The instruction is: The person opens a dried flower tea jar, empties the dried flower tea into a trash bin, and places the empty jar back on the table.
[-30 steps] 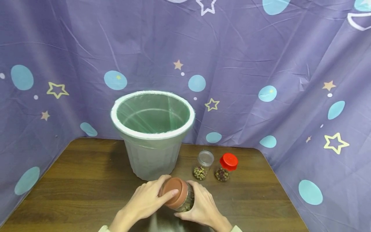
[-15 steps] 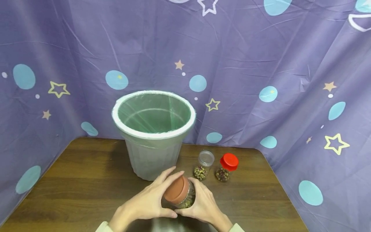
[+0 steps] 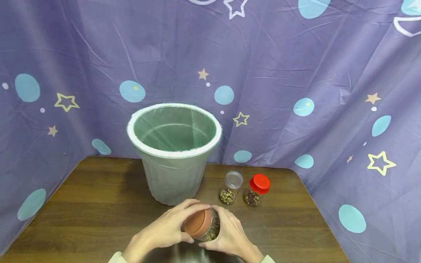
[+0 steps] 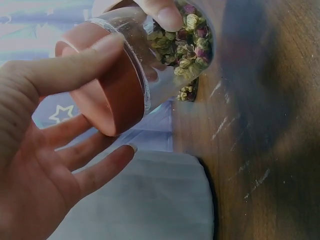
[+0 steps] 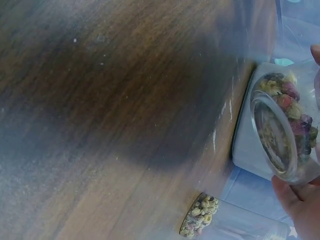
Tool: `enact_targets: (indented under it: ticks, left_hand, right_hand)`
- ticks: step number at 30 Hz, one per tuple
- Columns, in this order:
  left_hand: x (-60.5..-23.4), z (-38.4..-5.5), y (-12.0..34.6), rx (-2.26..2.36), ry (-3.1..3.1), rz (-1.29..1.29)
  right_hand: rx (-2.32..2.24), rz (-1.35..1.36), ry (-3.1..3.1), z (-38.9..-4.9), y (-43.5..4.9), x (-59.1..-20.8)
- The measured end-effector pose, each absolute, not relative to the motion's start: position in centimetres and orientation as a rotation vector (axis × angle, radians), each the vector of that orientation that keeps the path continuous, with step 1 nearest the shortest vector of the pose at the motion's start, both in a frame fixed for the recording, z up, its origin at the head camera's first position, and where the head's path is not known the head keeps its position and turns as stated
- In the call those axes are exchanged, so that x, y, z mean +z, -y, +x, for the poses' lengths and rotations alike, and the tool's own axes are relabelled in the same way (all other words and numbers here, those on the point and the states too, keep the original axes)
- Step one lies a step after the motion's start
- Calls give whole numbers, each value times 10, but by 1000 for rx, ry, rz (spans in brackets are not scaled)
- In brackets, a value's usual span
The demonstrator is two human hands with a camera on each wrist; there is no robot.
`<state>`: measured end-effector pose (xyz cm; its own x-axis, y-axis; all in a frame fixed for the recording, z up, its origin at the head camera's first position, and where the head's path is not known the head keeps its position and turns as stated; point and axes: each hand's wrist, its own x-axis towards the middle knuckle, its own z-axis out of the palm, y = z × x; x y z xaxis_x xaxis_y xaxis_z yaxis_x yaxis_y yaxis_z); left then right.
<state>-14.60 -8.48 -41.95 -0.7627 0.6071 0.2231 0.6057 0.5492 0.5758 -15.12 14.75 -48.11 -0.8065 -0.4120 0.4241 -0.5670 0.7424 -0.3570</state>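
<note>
A glass jar (image 3: 214,225) with a terracotta-coloured lid (image 3: 196,223) is tilted over the front of the table, its lid toward the left. Dried flower buds (image 4: 187,47) fill its lower part. My left hand (image 3: 169,227) grips the lid, thumb on one side and fingers on the other. The left wrist view shows the thumb (image 4: 80,65) lying across the lid's side, with the lid seated on the jar. My right hand (image 3: 232,232) holds the glass body. In the right wrist view the jar's round base (image 5: 274,137) and some fingertips show.
A pale bin (image 3: 174,179) with a white rim and green liner stands behind the hands. To its right are a clear-lidded jar (image 3: 230,188) and a red-lidded jar (image 3: 258,188), both with dried flowers. A purple curtain (image 3: 269,73) hangs behind the table (image 3: 82,212).
My left hand's thumb left the lid's top, its fingers spread around the lid, then closed back onto its sides. The right hand keeps its hold on the jar, nearly still.
</note>
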Motion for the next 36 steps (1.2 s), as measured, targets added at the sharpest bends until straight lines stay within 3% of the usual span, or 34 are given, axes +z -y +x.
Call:
enact_targets:
  ticks: [9,24,36]
  left_hand:
    - [-420,-146,84,1052,-2804,971]
    - [-421,-145,68,1050,-2899,525]
    - [-424,-144,63,1091,-2950,569]
  right_hand:
    - [684,748,2593,-151,-148,-482]
    - [635,696,2588,-151,-146,-482]
    - [623,688,2576,-151,-148,-484]
